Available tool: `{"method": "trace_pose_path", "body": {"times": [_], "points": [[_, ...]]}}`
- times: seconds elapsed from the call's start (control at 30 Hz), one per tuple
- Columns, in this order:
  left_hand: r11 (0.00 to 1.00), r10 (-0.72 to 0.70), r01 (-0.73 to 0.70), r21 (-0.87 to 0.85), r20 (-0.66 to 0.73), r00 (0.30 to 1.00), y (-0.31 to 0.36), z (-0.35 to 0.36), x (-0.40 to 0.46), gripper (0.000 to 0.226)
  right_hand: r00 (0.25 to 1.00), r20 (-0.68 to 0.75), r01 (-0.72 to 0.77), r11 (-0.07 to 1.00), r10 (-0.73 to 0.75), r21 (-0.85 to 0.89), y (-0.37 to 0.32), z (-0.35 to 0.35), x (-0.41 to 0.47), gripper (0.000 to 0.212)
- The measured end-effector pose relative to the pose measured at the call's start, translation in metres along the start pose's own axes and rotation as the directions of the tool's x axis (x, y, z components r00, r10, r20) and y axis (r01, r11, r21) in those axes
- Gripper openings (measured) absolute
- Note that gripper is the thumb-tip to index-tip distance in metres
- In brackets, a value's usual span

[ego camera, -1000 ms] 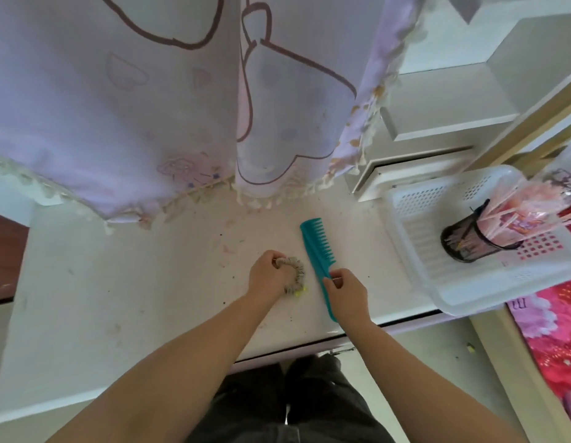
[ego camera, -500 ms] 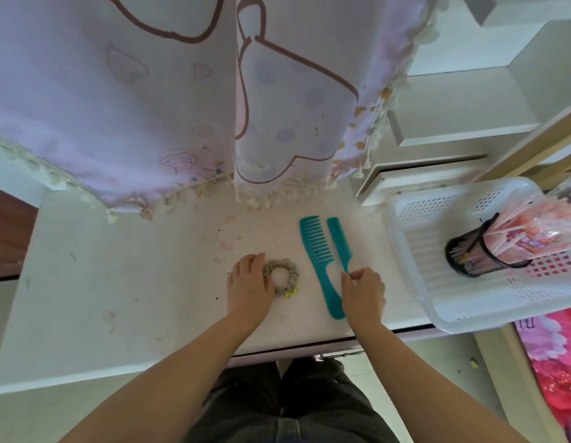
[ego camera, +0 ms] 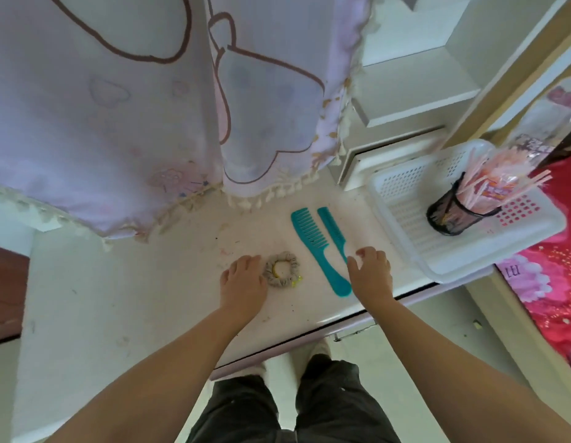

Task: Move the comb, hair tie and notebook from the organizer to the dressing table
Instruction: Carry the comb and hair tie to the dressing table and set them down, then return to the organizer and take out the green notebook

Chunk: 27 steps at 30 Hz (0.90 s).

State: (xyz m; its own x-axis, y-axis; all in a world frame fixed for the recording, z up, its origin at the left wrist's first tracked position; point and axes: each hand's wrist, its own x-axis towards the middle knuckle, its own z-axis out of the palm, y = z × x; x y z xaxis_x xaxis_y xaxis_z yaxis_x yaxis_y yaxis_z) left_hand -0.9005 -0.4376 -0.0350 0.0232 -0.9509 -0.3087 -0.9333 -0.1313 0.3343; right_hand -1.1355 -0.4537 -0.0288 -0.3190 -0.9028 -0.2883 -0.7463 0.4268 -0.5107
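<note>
Two teal combs lie side by side on the white dressing table [ego camera: 118,282]: a wide-tooth comb [ego camera: 316,247] and a thinner fine-tooth comb [ego camera: 333,231] to its right. A grey fabric hair tie [ego camera: 281,273] with a yellow bit lies left of them. My left hand [ego camera: 244,282] rests flat just left of the hair tie, fingers apart, holding nothing. My right hand [ego camera: 370,271] hovers over the thin comb's handle end, fingers spread and empty. The white perforated organizer basket [ego camera: 405,199] stands at the right. No notebook is visible.
A black mesh cup [ego camera: 453,215] of pink sticks stands in the basket. A lilac tasselled cloth [ego camera: 150,107] hangs over the table's back. White shelves and a drawer front [ego camera: 389,155] are behind the basket. A red floral bedspread [ego camera: 552,282] lies at the right. The table's front edge runs under my wrists.
My left hand let go of the hair tie and flattened beside it. My right hand laid down the thin comb next to the wide one and opened.
</note>
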Motion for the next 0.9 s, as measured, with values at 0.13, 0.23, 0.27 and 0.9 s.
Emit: {"method": "trace_pose_path", "body": {"times": [0.13, 0.23, 0.27, 0.9], "points": [[0.958, 0.27, -0.269, 0.097, 0.005, 0.963, 0.011, -0.02, 0.013, 0.043, 0.991, -0.134, -0.024, 0.993, 0.008, -0.12, 0.003, -0.002, -0.037, 0.035], [0.838, 0.521, -0.516, 0.178, 0.025, 0.853, 0.025, -0.026, 0.008, 0.043, 0.971, -0.24, -0.054, 0.976, 0.002, -0.21, 0.012, 0.004, -0.086, 0.039], [0.787, 0.584, -0.579, 0.215, 0.048, 0.811, 0.03, -0.026, 0.001, 0.045, 0.964, -0.264, -0.079, 0.969, 0.014, -0.235, 0.017, 0.006, -0.106, 0.04], [-0.464, 0.692, -0.883, -0.078, 0.59, -0.416, 0.073, 0.16, -0.484, 0.05, 0.172, -0.391, -0.902, 0.304, 0.904, 0.307, 0.156, 0.134, -0.709, 0.056]]}}
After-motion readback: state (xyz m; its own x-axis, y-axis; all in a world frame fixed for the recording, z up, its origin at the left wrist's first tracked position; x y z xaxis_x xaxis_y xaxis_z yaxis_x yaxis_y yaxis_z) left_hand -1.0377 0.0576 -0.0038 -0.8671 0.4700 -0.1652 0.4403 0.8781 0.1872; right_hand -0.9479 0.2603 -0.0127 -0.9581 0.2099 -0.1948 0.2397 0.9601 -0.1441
